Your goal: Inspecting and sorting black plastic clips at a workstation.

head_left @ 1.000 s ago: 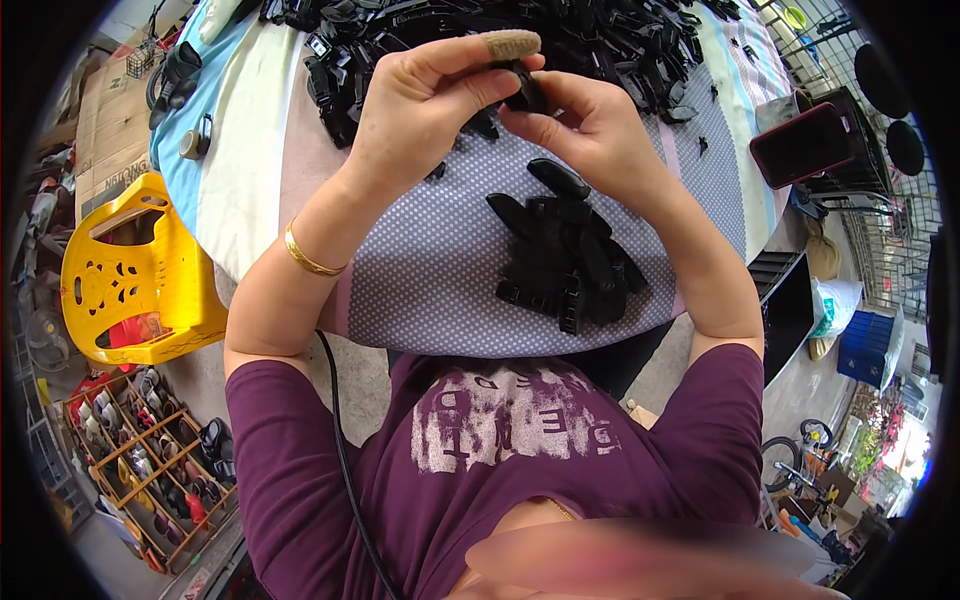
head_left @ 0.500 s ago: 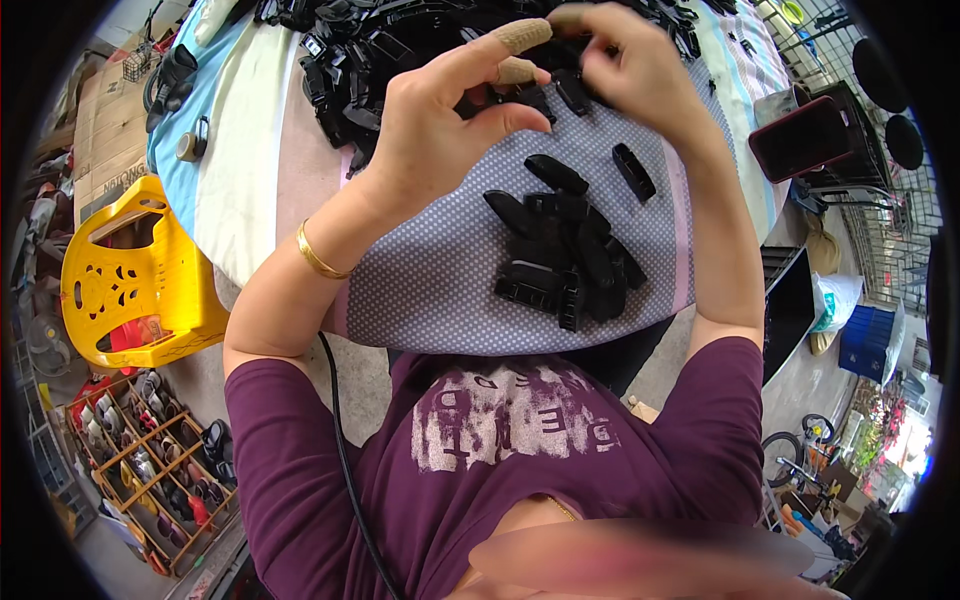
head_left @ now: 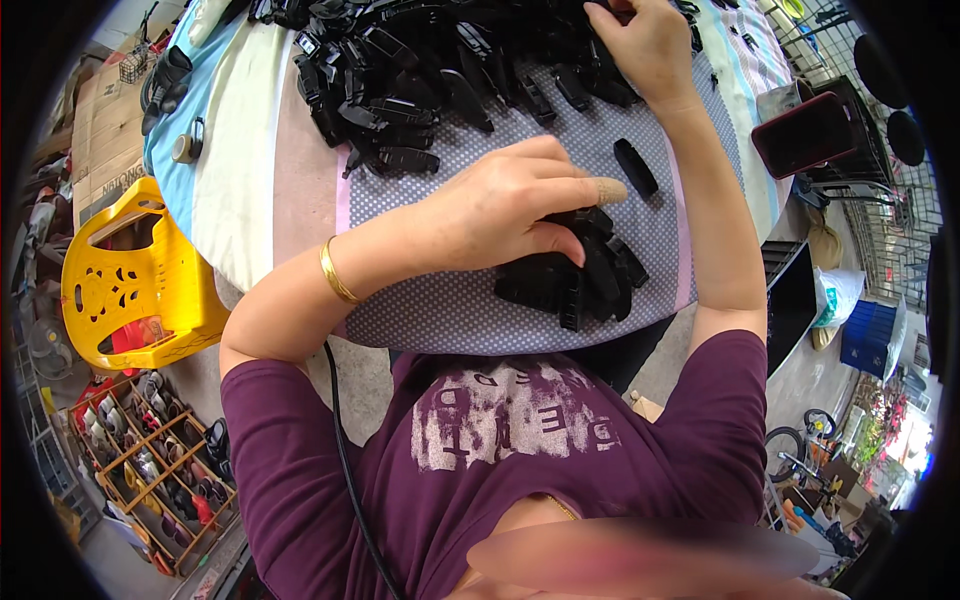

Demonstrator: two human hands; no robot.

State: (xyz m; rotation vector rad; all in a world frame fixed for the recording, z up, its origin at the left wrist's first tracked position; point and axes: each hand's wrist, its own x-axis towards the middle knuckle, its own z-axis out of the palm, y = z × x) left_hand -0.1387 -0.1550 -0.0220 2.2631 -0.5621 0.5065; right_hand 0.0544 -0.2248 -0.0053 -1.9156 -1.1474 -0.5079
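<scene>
small stack of clips [head_left: 585, 285] on cloth [head_left: 450, 310], big clip heap [head_left: 440, 70] behind, stool [head_left: 135, 275] left

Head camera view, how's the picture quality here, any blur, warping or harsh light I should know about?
Head view: even daylight, soft shadows, no strong glare; a black circular rim and bending table edge show fisheye warping; a smeared pinkish blur crosses the bottom; the left hand on the small black-parts pile is sharp, as is the right hand in the big black heap.

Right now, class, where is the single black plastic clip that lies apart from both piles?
In the head view, the lone black plastic clip lies on the dotted grey cloth, right of the left hand's bandaged fingertip.
</scene>
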